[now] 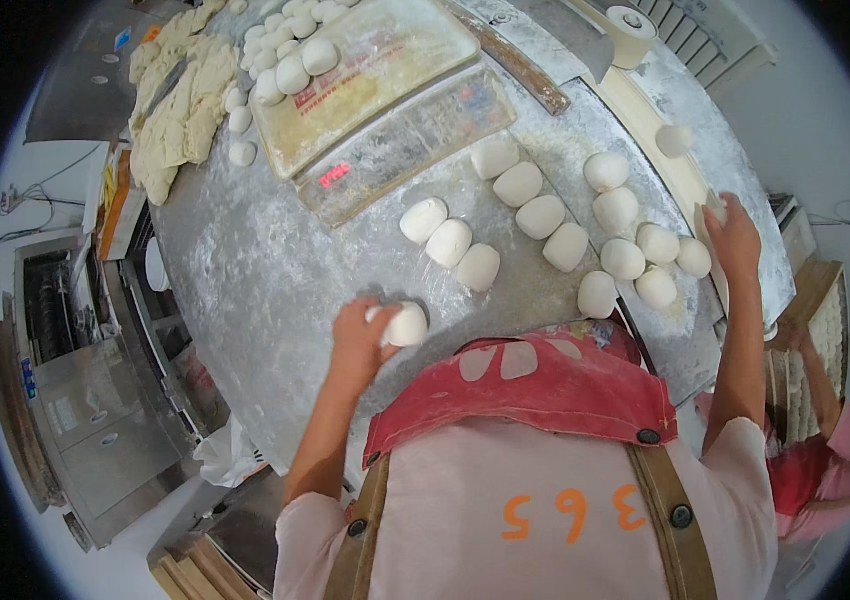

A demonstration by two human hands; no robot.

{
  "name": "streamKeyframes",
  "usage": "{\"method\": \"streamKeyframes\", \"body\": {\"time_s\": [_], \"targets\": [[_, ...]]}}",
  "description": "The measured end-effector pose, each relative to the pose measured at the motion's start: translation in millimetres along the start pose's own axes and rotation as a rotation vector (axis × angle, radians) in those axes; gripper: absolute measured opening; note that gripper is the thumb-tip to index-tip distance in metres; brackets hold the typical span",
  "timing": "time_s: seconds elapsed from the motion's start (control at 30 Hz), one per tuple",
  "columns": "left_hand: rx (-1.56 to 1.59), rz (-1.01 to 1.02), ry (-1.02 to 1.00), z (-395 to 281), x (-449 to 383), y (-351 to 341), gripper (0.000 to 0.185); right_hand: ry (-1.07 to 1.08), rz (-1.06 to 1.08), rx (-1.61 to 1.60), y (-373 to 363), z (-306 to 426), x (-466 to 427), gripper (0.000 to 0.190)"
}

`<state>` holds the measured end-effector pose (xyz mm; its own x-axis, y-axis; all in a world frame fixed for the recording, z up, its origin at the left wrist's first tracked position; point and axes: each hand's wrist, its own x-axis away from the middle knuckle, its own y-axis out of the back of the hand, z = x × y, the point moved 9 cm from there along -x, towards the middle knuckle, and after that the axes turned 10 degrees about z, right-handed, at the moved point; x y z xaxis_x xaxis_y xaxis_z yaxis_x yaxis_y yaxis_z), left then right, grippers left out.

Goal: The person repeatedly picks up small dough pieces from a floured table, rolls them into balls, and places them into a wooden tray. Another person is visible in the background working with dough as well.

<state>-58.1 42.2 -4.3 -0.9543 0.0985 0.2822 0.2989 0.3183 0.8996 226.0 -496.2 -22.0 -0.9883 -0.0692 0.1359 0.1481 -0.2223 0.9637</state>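
My left hand (366, 339) grips a round white dough ball (407, 324) on the floured metal table, near its front edge. Ahead of that hand lies a row of dough balls (448, 243). To the right, several more dough balls (622, 259) form loose rows and a cluster. My right hand (732, 232) is at the pale conveyor belt (639, 109) along the right side; a small part of something pale shows at its fingertips, and whether the hand holds it I cannot tell. Farther up the belt sits a single dough ball (674, 140).
A floury digital scale (410, 142) with a yellowish tray (365, 82) stands at the back. A large dough mass (181, 112) with a scraper (168, 86) on it lies back left, a wooden rolling pin (518, 64) back right. Another person (819, 465) handles wooden trays at the far right.
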Motion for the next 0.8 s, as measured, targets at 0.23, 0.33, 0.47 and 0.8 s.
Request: {"method": "streamKeyframes", "body": {"time_s": [0.23,0.33,0.47,0.8], "targets": [[0.094,0.033,-0.073,-31,-18,38,0.093,0.098,0.062,0.003,14,65,-30,0.071],[0.020,0.025,-0.232,-47,-53,57,0.099,0.095,0.085,0.021,4,64,-42,0.065],[-0.125,0.125,-0.432,-79,-116,44,0.104,0.052,0.100,0.023,3,67,-48,0.055],[-0.299,0.140,-0.475,-92,-139,9,0.092,0.302,0.006,-0.195,25,150,1,0.049]]}}
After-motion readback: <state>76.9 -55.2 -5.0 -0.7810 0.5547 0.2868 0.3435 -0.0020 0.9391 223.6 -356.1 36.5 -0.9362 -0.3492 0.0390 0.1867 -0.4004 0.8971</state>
